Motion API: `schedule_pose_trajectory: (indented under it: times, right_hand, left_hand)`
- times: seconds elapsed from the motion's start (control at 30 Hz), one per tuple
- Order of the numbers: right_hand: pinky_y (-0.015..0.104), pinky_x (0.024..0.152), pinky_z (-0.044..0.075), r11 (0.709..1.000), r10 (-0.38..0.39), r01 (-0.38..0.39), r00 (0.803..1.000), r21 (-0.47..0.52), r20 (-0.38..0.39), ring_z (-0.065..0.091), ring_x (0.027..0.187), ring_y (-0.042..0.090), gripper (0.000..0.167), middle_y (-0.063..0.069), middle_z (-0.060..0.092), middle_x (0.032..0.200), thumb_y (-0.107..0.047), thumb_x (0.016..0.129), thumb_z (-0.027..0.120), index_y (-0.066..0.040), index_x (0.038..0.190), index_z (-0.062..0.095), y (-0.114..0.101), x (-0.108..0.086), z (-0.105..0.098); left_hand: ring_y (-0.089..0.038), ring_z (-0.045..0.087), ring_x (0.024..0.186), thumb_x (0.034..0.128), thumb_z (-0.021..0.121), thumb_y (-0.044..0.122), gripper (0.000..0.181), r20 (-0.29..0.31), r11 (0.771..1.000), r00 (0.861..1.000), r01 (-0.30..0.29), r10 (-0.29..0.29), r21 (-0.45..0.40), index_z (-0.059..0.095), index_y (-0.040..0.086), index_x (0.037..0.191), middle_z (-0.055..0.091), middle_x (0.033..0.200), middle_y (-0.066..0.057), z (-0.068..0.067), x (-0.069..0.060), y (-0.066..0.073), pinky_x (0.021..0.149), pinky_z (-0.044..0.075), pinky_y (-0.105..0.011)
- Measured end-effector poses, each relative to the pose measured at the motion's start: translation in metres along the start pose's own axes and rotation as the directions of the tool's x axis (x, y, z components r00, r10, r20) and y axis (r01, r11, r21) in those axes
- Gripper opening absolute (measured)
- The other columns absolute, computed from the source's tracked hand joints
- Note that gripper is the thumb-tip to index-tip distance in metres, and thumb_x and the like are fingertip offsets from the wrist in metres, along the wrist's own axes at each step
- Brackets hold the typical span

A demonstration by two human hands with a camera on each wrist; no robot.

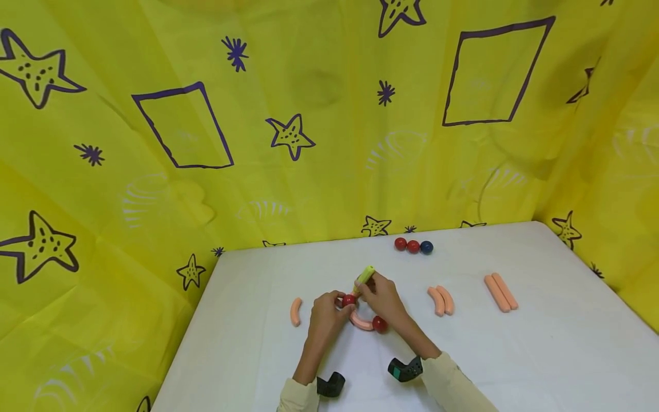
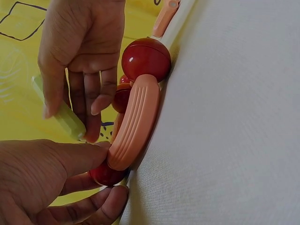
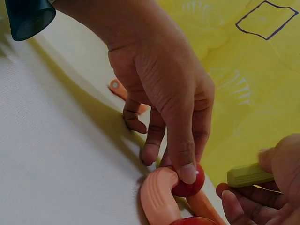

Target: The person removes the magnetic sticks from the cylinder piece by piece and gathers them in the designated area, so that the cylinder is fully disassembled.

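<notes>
My left hand pinches a red ball between thumb and fingers. A curved pink stick with grooves joins that ball to a second red ball, low on the table. My right hand holds a yellow-green stick, tilted, its lower end close to the pinched ball. Whether that end touches anything is hidden by fingers. Another pink piece extends from beside the pinched ball in the right wrist view, partly covered. The left wrist view shows one more red ball behind the curved stick.
A single curved pink stick lies to the left. Two curved sticks and two straight ones lie to the right. At the back, two red balls and a blue ball stand in a row before a yellow curtain.
</notes>
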State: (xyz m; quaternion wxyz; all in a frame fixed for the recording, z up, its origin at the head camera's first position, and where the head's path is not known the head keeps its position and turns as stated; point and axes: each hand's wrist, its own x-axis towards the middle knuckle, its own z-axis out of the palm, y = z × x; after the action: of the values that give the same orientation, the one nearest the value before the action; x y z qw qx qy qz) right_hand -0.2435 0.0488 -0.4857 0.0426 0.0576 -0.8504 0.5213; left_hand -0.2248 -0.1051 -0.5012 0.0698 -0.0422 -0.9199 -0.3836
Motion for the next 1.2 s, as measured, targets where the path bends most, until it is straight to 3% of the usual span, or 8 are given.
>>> schedule_pose_trajectory:
  times: [0.2,0.43,0.57,0.8,0.93,1.1,1.2]
  right_hand:
    - [0.019,0.061,0.049,0.999,-0.002,0.004,0.999,0.049,-0.038,0.060,0.075,0.018,0.028,0.014,0.068,0.095,-0.022,0.099,0.057,-0.001,0.117,0.061,0.003,0.002,-0.017]
    - [0.018,0.067,0.050,0.996,-0.088,0.090,0.982,0.007,-0.165,0.067,0.089,0.023,0.028,0.012,0.072,0.096,-0.017,0.094,0.066,0.000,0.116,0.064,0.013,0.002,-0.049]
    - [0.016,0.068,0.050,0.998,-0.067,0.067,0.978,-0.010,-0.198,0.067,0.088,0.023,0.029,0.014,0.072,0.097,-0.020,0.093,0.068,-0.002,0.115,0.065,0.018,0.002,-0.068]
    - [0.014,0.071,0.047,0.997,-0.017,-0.002,0.974,-0.079,-0.228,0.061,0.101,0.028,0.040,0.017,0.067,0.110,-0.031,0.095,0.064,-0.003,0.123,0.063,0.030,-0.004,-0.110]
    - [0.016,0.071,0.046,0.992,-0.015,-0.020,0.964,-0.128,-0.266,0.062,0.099,0.029,0.041,0.018,0.068,0.108,-0.031,0.094,0.065,-0.001,0.122,0.064,0.038,-0.009,-0.131]
    - [0.017,0.062,0.046,0.986,-0.036,-0.017,0.950,-0.167,-0.310,0.054,0.082,-0.006,0.041,0.018,0.069,0.101,-0.032,0.093,0.066,0.001,0.117,0.067,0.049,-0.014,-0.155]
    - [0.016,0.059,0.045,0.986,-0.015,-0.042,0.942,-0.163,-0.337,0.044,0.076,-0.016,0.041,0.019,0.068,0.101,-0.033,0.093,0.067,0.001,0.115,0.066,0.053,-0.017,-0.167]
  left_hand:
    - [-0.011,0.054,0.067,0.0799,0.078,0.018,0.027,0.001,1.000,1.000,-0.003,0.003,-0.022,0.071,0.001,0.100,0.066,0.076,-0.005,-0.001,-0.001,0.002,0.054,0.043,-0.022]
    - [-0.010,0.054,0.068,0.0818,0.077,0.021,0.032,0.019,1.000,1.000,0.017,-0.017,-0.020,0.070,0.000,0.104,0.067,0.078,-0.005,0.001,-0.001,0.002,0.055,0.044,-0.022]
    - [-0.011,0.052,0.066,0.0819,0.077,0.020,0.031,0.017,0.999,0.999,0.031,-0.031,-0.023,0.070,0.000,0.104,0.066,0.079,-0.005,0.001,-0.002,0.001,0.052,0.041,-0.021]
    - [-0.009,0.049,0.063,0.0822,0.077,0.020,0.030,0.006,1.000,1.000,0.015,-0.015,-0.027,0.071,0.001,0.104,0.064,0.078,-0.004,0.000,-0.003,0.001,0.050,0.039,-0.020]
    - [-0.009,0.048,0.062,0.0822,0.077,0.021,0.030,0.006,0.999,1.000,0.026,-0.025,-0.024,0.071,0.001,0.104,0.063,0.079,-0.004,0.001,-0.003,0.001,0.050,0.038,-0.020]
    - [-0.009,0.050,0.062,0.0820,0.077,0.021,0.032,0.007,0.999,0.999,0.045,-0.044,-0.019,0.070,0.001,0.106,0.064,0.079,-0.004,0.002,-0.003,0.000,0.050,0.040,-0.021]
    - [-0.009,0.050,0.061,0.0820,0.077,0.021,0.032,0.003,0.999,0.999,0.039,-0.039,-0.023,0.070,0.001,0.106,0.064,0.078,-0.003,0.002,-0.003,0.000,0.050,0.040,-0.021]
